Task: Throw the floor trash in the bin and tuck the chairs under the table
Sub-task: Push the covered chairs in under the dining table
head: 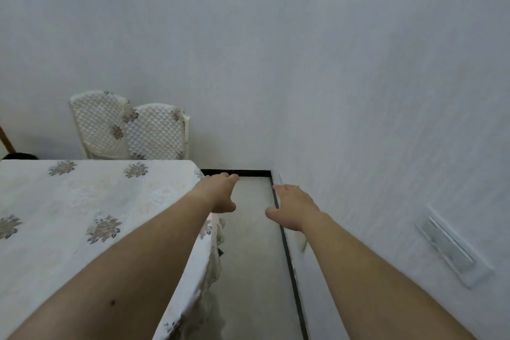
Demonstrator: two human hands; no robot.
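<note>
A table (82, 201) under a white cloth with grey flower prints fills the left side. Behind its far edge stand two chairs with quilted white backs, one (96, 124) on the left and one (157, 132) partly overlapping it on the right, close to the far wall. Both arms stretch forward over the narrow floor strip beside the table. My left hand (219, 192) hovers at the table's far right corner with fingers loosely curled and nothing in it. My right hand (294, 207) is spread flat near the right wall, holding nothing. No trash or bin is in view.
A narrow grey floor strip (254, 243) runs between the table and the right wall, edged by a dark skirting (289, 265). A white wall plate (452, 251) sits low on the right wall. Something dark (20, 156) shows behind the table's far left edge.
</note>
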